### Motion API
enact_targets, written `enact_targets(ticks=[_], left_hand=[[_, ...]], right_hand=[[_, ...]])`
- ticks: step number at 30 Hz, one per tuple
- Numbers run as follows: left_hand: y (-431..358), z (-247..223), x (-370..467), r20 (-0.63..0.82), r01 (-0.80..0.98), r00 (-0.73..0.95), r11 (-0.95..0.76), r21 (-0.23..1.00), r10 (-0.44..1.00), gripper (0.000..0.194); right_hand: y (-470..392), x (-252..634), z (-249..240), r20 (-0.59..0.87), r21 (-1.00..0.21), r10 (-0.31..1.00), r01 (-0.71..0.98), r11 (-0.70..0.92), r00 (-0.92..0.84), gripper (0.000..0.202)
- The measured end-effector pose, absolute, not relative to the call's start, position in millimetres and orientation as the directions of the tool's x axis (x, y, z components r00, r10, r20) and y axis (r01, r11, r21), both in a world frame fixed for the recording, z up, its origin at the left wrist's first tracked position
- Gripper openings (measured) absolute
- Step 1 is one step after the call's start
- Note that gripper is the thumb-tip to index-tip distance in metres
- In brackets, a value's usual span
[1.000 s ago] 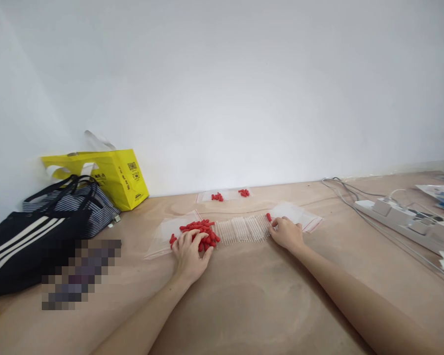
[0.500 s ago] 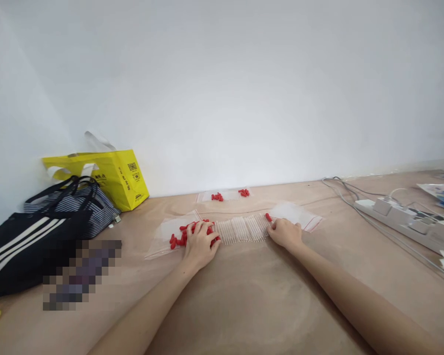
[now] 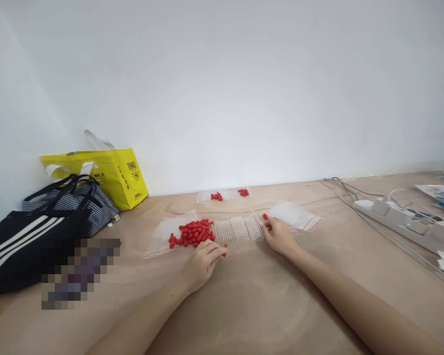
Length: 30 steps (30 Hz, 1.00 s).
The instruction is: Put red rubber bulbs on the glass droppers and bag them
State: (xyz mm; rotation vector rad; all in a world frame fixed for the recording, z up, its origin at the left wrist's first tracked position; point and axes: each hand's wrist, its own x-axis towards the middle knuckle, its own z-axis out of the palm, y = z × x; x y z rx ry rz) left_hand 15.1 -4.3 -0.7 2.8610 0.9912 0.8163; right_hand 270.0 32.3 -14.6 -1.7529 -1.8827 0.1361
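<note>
Left hand (image 3: 202, 261) is withdrawing from the pile of red caps (image 3: 191, 233) toward six o'clock, fingers clamped on one red cap (image 3: 225, 246). Right hand (image 3: 277, 235) is steadying the row of clear tubes (image 3: 239, 230) at its three o'clock end, fingers closed there on the table (image 3: 251, 296).

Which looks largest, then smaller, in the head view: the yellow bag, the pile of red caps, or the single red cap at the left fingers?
1. yellow bag
2. pile of red caps
3. single red cap, by far the smallest, at the left hand's fingers
</note>
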Motion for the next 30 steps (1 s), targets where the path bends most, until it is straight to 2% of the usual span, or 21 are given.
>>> enact_targets(ticks=[3, 7, 9, 12, 16, 20, 23, 30], left_hand=[[-14.8, 3.2, 11.1, 0.354, 0.533, 0.715, -0.798, 0.281, 0.603, 0.022], [-22.6, 8.3, 10.8, 0.282, 0.549, 0.693, -0.739, 0.39, 0.663, 0.02], [-22.9, 6.1, 14.7, 0.3, 0.589, 0.627, -0.69, 0.42, 0.718, 0.021], [-19.7, -1.8, 23.7, 0.352, 0.665, 0.483, -0.597, 0.449, 0.802, 0.035], [-13.9, -8.4, 32.5, 0.364, 0.715, 0.431, -0.558, 0.421, 0.826, 0.015], [-10.4, -6.3, 33.3, 0.414, 0.685, 0.366, -0.542, 0.486, 0.833, 0.014], [-8.4, -5.0, 32.9, 0.393, 0.658, 0.323, -0.503, 0.56, 0.861, 0.011], [-5.8, -9.7, 33.1, 0.396, 0.59, 0.327, -0.513, 0.624, 0.858, 0.011]], right_hand=[[20.8, 263.3, -21.0, 0.477, -0.477, 0.85, 0.747, 0.463, -0.222, 0.014], [7.2, 252.8, -25.8, 0.481, -0.493, 0.786, 0.621, 0.609, -0.388, 0.014], [3.7, 248.5, -26.9, 0.471, -0.478, 0.774, 0.615, 0.627, -0.423, 0.02], [1.5, 244.8, -28.1, 0.451, -0.44, 0.767, 0.634, 0.636, -0.457, 0.028], [-0.7, 243.9, -27.9, 0.466, -0.456, 0.772, 0.631, 0.628, -0.432, 0.023], [-4.0, 242.2, -24.5, 0.48, -0.545, 0.798, 0.589, 0.596, -0.363, 0.015], [-6.9, 239.3, -21.7, 0.463, -0.595, 0.808, 0.547, 0.589, -0.365, 0.013], [-11.1, 235.5, -18.3, 0.453, -0.582, 0.789, 0.534, 0.614, -0.415, 0.014]])
